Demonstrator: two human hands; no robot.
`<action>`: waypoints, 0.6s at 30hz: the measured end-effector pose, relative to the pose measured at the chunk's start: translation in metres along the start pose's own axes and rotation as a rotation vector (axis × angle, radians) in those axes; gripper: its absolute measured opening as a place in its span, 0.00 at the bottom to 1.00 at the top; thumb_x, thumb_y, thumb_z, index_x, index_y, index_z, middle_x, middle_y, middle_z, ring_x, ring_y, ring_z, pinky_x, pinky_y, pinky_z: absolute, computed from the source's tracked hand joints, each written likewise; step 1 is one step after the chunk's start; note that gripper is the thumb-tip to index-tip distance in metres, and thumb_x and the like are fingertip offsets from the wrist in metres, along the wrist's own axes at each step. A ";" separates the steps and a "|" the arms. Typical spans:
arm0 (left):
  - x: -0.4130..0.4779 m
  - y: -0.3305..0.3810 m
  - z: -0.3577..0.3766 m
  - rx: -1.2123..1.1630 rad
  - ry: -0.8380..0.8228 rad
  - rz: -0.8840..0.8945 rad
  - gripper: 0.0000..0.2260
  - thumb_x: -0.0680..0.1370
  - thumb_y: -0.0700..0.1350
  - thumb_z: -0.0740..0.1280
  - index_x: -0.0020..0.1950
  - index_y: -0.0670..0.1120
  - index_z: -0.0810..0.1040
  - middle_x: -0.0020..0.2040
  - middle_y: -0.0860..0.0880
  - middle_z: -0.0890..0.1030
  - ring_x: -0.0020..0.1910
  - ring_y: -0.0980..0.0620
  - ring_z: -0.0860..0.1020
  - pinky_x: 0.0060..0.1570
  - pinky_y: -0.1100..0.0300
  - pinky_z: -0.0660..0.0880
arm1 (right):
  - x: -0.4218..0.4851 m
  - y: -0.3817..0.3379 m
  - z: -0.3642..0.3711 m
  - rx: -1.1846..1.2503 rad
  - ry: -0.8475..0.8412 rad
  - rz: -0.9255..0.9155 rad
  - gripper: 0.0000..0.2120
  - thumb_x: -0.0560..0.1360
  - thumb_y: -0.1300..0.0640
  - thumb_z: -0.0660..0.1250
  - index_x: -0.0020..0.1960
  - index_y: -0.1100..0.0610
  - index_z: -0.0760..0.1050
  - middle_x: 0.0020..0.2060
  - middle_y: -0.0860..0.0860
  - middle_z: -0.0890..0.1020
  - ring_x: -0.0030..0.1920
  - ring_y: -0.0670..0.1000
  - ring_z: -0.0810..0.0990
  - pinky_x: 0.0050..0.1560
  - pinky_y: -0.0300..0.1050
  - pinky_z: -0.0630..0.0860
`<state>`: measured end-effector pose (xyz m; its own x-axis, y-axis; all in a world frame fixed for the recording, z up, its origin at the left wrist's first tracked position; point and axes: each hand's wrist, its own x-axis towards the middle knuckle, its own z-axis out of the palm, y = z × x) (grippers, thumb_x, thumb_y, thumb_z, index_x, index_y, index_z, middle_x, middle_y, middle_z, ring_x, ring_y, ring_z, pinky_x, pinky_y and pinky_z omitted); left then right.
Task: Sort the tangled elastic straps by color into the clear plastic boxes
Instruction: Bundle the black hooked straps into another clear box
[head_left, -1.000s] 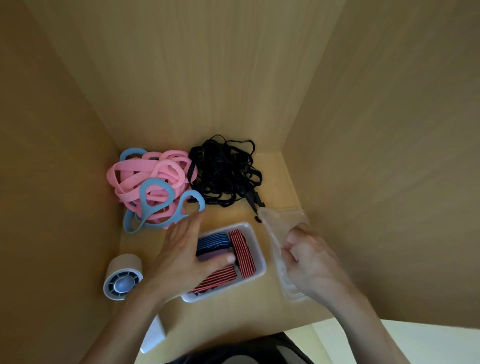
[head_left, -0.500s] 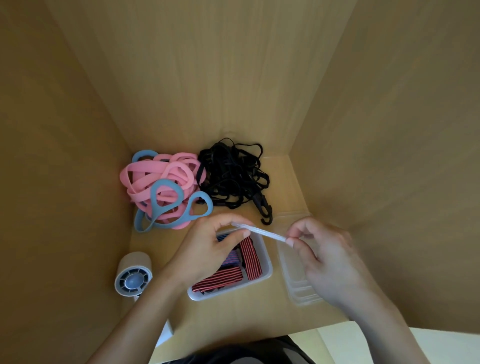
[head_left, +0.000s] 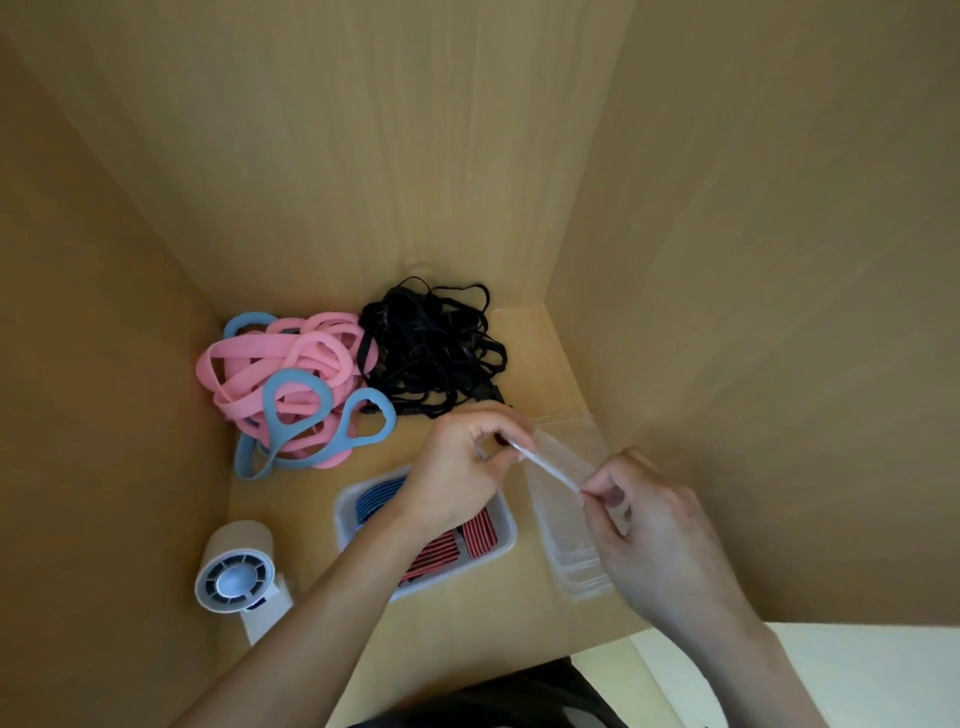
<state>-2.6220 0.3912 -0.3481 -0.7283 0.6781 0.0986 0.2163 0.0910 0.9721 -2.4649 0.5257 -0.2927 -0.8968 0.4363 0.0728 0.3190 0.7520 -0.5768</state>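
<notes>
Clear plastic piece (head_left: 549, 468), seen edge-on, is pinched at either end by the left hand (head_left: 460, 480) and right hand (head_left: 649, 530), over stacked clear boxes (head_left: 576, 571) at 4 o'clock. Pink-and-blue straps (head_left: 291, 384) lie tangled at 10 o'clock, black straps (head_left: 431, 353) at 12. A box (head_left: 457, 571) of red-striped and blue straps sits beneath the left wrist; a small fan (head_left: 234, 571) is at 8.

The left hand (head_left: 457, 478) and its forearm cover the middle of the strap box (head_left: 341, 522), and the clear piece (head_left: 548, 469) pinched between it and the right hand (head_left: 649, 530) is too blurry to identify.
</notes>
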 end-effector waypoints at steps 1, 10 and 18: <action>0.002 -0.002 0.005 0.039 -0.011 0.012 0.14 0.74 0.27 0.70 0.41 0.47 0.84 0.51 0.51 0.84 0.56 0.51 0.82 0.57 0.49 0.80 | -0.002 0.002 0.002 -0.003 0.008 0.006 0.13 0.74 0.63 0.72 0.38 0.52 0.71 0.36 0.45 0.74 0.40 0.46 0.75 0.36 0.34 0.69; 0.005 -0.002 0.020 0.334 -0.199 0.000 0.10 0.75 0.40 0.74 0.50 0.54 0.81 0.57 0.59 0.81 0.62 0.59 0.77 0.65 0.54 0.74 | -0.015 0.015 0.011 -0.039 0.117 0.089 0.11 0.74 0.62 0.71 0.39 0.53 0.72 0.37 0.44 0.74 0.38 0.50 0.76 0.33 0.49 0.74; -0.008 0.020 0.008 0.251 -0.104 0.011 0.03 0.80 0.49 0.70 0.49 0.53 0.83 0.50 0.57 0.84 0.38 0.69 0.78 0.39 0.73 0.72 | -0.009 0.022 -0.002 -0.013 0.269 -0.008 0.05 0.76 0.61 0.70 0.45 0.53 0.76 0.42 0.44 0.77 0.43 0.47 0.76 0.45 0.33 0.69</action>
<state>-2.6067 0.3930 -0.3306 -0.6570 0.7503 0.0738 0.3876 0.2522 0.8867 -2.4492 0.5393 -0.3040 -0.7865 0.5442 0.2919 0.3173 0.7616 -0.5651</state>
